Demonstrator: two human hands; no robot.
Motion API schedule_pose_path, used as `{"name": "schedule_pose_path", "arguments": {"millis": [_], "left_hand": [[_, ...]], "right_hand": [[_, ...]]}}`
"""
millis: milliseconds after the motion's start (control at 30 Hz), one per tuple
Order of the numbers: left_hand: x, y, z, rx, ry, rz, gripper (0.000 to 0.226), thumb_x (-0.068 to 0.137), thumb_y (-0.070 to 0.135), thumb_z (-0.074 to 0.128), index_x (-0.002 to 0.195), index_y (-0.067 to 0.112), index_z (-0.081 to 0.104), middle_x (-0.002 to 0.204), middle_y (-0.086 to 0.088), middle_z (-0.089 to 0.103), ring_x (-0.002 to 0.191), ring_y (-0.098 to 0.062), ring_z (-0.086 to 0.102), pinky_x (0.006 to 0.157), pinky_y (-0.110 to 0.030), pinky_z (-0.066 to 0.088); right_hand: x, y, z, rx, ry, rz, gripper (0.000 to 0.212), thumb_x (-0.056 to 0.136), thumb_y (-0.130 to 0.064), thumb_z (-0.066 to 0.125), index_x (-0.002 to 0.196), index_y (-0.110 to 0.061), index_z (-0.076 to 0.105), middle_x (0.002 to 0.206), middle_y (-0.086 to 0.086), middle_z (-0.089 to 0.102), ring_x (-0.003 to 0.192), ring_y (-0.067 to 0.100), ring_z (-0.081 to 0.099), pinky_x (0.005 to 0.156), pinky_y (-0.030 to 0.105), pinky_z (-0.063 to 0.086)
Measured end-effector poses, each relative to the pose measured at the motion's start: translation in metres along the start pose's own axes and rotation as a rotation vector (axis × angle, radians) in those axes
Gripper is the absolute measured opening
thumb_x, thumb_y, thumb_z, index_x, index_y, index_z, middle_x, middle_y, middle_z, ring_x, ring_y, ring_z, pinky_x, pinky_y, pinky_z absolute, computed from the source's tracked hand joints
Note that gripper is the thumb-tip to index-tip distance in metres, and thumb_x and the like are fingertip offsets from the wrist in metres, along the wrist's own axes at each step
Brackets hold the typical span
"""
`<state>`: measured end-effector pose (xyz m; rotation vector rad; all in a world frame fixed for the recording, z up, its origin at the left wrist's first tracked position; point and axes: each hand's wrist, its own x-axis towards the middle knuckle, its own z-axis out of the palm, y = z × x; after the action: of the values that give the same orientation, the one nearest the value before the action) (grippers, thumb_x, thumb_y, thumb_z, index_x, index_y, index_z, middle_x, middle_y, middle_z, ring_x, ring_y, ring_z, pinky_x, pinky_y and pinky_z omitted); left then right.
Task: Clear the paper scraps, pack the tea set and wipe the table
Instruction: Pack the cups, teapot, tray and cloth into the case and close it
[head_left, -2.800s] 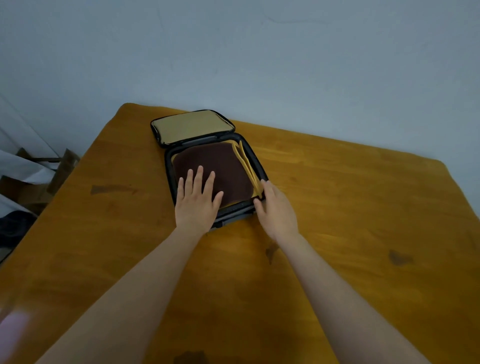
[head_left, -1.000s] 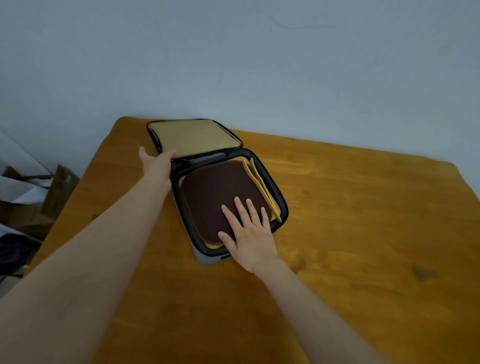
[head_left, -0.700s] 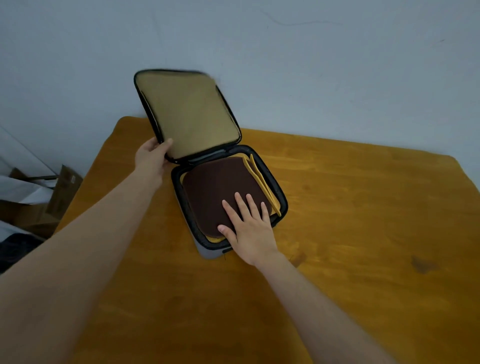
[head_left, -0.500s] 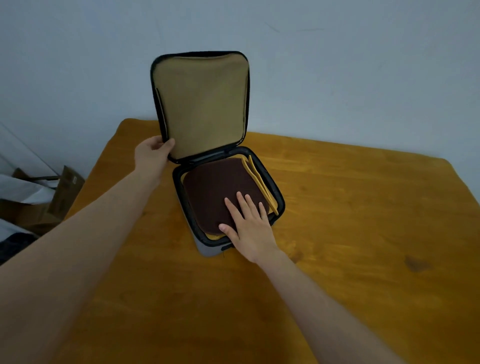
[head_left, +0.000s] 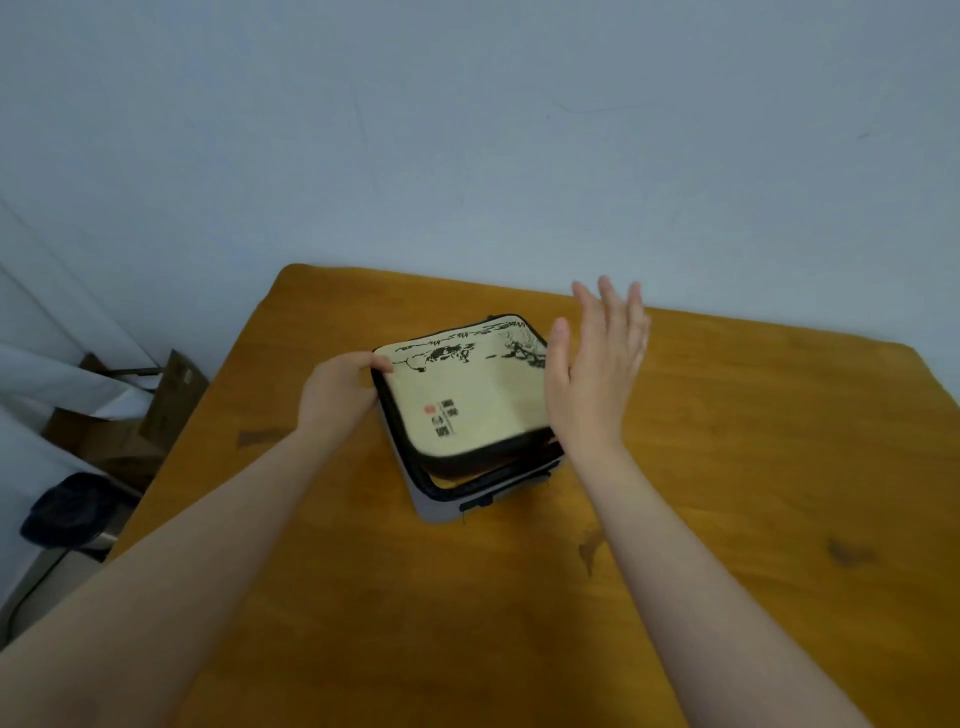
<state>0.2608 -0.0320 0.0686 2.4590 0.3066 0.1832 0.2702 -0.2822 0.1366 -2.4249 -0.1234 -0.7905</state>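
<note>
1. Left hand (head_left: 340, 397) grips the lid (head_left: 467, 400) of the tea set case (head_left: 441, 506) at its far left corner. The thumb lies on top of the edge and the fingers curl out of sight.
2. Right hand (head_left: 592, 384) is open and empty, fingers straight and close together, raised at the case's right edge. It is motion-blurred, and I cannot tell whether it touches the lid.
3. Lid lies nearly flat on the base. A narrow gap at the near edge shows yellow lining and something dark inside.
4. Lid top is cream with black trim. An ink landscape runs along the far edge, with a small red seal and black characters nearer the front.
5. Case has a grey wall and sits on the wooden table (head_left: 753, 467), towards the far side, turned slightly askew.
6. Dark stain (head_left: 589, 551) marks the tabletop beside the right forearm.
7. Cardboard box (head_left: 174, 389) and a dark bundle (head_left: 67, 512) lie past the table's left edge. A pale wall (head_left: 467, 130) stands behind.
</note>
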Motion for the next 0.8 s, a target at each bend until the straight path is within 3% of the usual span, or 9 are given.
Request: {"name": "schedule_pose_path", "arguments": {"millis": [100,200,267,367,467,533,633,800], "left_hand": [[-0.005,-0.01,0.004,0.103,0.019,0.082,0.034,0.09,0.003,0.053,0.116,0.02,0.066,0.124,0.001,0.064,0.111,-0.019,0.059,0.084,-0.03,0.048],[-0.004,-0.015,0.007,0.122,0.01,0.15,0.039,0.09,-0.001,0.045,0.119,0.017,0.065,0.12,-0.003,0.065,0.106,-0.02,0.06,0.08,-0.028,0.046],[0.002,-0.018,0.005,0.093,0.055,0.167,0.04,0.09,-0.001,0.043,0.119,0.016,0.064,0.119,-0.003,0.064,0.106,-0.02,0.059,0.081,-0.028,0.046],[0.026,-0.019,0.006,-0.068,0.086,0.043,0.044,0.091,-0.003,0.038,0.122,0.019,0.062,0.124,0.001,0.061,0.111,-0.018,0.056,0.089,-0.029,0.045],[0.056,-0.018,0.009,-0.271,-0.188,-0.169,0.045,0.096,-0.005,0.032,0.128,0.012,0.059,0.125,-0.003,0.061,0.113,-0.017,0.055,0.093,-0.025,0.039],[0.07,-0.02,0.012,-0.202,-0.4,-0.123,0.044,0.098,-0.002,0.034,0.131,0.015,0.057,0.127,-0.003,0.059,0.111,-0.017,0.051,0.094,-0.027,0.038],[0.088,-0.027,0.013,-0.07,-0.574,-0.034,0.045,0.099,0.003,0.037,0.135,0.026,0.051,0.127,0.004,0.056,0.113,-0.02,0.051,0.092,-0.032,0.042],[0.106,-0.035,0.011,-0.03,-0.671,-0.024,0.035,0.101,0.006,0.034,0.123,0.026,0.052,0.122,0.004,0.059,0.109,-0.02,0.055,0.087,-0.036,0.049]], "right_hand": [[0.006,-0.001,0.018,-0.031,-0.358,0.038,0.039,0.101,-0.034,0.039,0.136,-0.019,0.051,0.153,0.006,0.035,0.146,0.023,0.015,0.119,0.047,0.012],[-0.01,0.001,0.043,-0.2,-0.71,0.02,0.047,0.1,-0.045,0.036,0.144,-0.027,0.038,0.159,0.005,0.019,0.148,0.025,0.007,0.119,0.051,0.006],[-0.024,0.006,0.055,-0.247,-0.838,0.024,0.052,0.099,-0.052,0.034,0.146,-0.031,0.032,0.161,0.005,0.013,0.148,0.027,0.004,0.118,0.056,0.005],[-0.04,0.018,0.065,-0.338,-0.89,0.006,0.058,0.097,-0.059,0.027,0.15,-0.036,0.019,0.162,0.004,0.002,0.149,0.027,-0.004,0.115,0.061,0.002],[-0.051,0.031,0.068,-0.438,-0.88,-0.074,0.063,0.096,-0.063,0.016,0.152,-0.039,0.001,0.162,0.002,-0.009,0.148,0.026,-0.014,0.114,0.063,-0.002],[-0.055,0.036,0.071,-0.465,-0.887,-0.096,0.063,0.095,-0.065,0.008,0.151,-0.04,-0.008,0.161,0.001,-0.016,0.146,0.025,-0.02,0.114,0.063,-0.004],[-0.06,0.039,0.076,-0.479,-0.878,-0.098,0.063,0.094,-0.065,0.003,0.15,-0.04,-0.014,0.159,0.0,-0.021,0.144,0.024,-0.026,0.113,0.062,-0.01],[-0.064,0.042,0.081,-0.49,-0.862,-0.092,0.063,0.093,-0.065,0.0,0.148,-0.04,-0.017,0.158,0.0,-0.023,0.143,0.023,-0.029,0.112,0.061,-0.014]]}}
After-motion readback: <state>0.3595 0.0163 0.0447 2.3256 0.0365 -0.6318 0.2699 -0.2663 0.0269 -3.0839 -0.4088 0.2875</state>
